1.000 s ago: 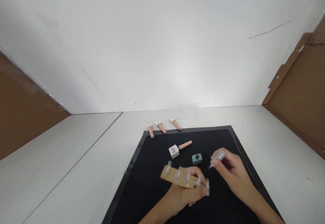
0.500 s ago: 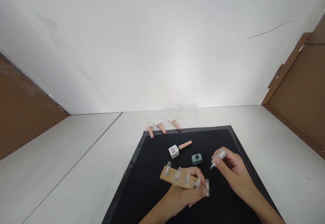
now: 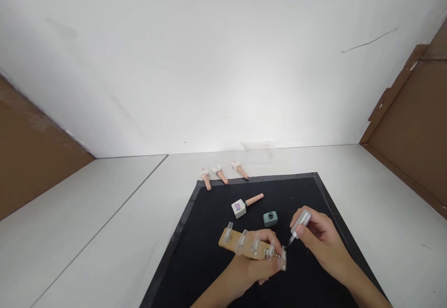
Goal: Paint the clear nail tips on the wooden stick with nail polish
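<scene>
Left hand [image 3: 256, 267] grips tan strip [image 3: 223, 240] with clear tips [image 3: 242, 240] above black mat [image 3: 190, 261]; right hand [image 3: 324, 242] pinches silver-handled brush [image 3: 301, 224] beside end tip [image 3: 283, 262], contact unclear, where any wrist tremor could daub the adjacent left thumb [image 3: 273, 265].

Far: white wall [image 3: 209, 56], thin dark line [image 3: 368, 44] at its right, soft glare [image 3: 253, 82] mid-wall. Brown panels [image 3: 412, 131] left and right. White tabletop [image 3: 104, 196]; seam [image 3: 98, 233] at left, near to far.

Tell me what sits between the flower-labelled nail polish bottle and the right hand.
In the head view, the open teal bottle sits between the flower-labelled nail polish bottle and the right hand, which holds a silver-handled brush.
</scene>
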`<state>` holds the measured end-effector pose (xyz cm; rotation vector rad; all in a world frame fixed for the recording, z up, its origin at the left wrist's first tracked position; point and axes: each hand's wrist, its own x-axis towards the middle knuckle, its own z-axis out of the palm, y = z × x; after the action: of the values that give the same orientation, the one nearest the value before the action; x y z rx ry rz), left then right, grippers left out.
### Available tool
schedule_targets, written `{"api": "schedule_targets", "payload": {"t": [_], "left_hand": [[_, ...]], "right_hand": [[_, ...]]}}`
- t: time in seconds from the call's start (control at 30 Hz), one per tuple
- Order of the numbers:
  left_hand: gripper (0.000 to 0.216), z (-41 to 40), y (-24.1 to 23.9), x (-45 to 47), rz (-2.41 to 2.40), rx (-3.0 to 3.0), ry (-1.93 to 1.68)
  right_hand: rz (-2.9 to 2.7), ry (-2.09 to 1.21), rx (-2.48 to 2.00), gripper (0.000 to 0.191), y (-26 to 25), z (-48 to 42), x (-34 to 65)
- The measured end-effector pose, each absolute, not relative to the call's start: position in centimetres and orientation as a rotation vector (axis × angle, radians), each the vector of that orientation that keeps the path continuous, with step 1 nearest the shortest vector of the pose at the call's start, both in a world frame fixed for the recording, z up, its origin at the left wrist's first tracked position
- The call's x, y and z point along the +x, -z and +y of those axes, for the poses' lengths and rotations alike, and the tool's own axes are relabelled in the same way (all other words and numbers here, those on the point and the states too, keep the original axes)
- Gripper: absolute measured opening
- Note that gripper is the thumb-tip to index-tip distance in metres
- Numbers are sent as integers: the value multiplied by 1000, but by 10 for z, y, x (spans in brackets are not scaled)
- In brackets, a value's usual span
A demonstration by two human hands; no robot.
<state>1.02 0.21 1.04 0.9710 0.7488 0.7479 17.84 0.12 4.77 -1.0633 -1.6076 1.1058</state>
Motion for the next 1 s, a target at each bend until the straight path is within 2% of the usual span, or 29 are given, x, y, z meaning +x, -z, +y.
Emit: {"api": "schedule_targets", "payload": {"t": [0.27,0.47,0.63,1.0], "left_hand": [[42,1,-11,6,676,839,-761],[43,3,-16,3,639,748,-755],[42,5,-17,5,633,712,-754],[44,6,-17,9,625,693,-727]], "right_hand": [[-1430,-1116,-1091,42,-47,2,177],[-1267,-1417,-906,42,-48,-1,174],[-1227,-1533,-889,42,-49,-3,170],[-1416,-1446,-959,37,-48,-3,170]]}}
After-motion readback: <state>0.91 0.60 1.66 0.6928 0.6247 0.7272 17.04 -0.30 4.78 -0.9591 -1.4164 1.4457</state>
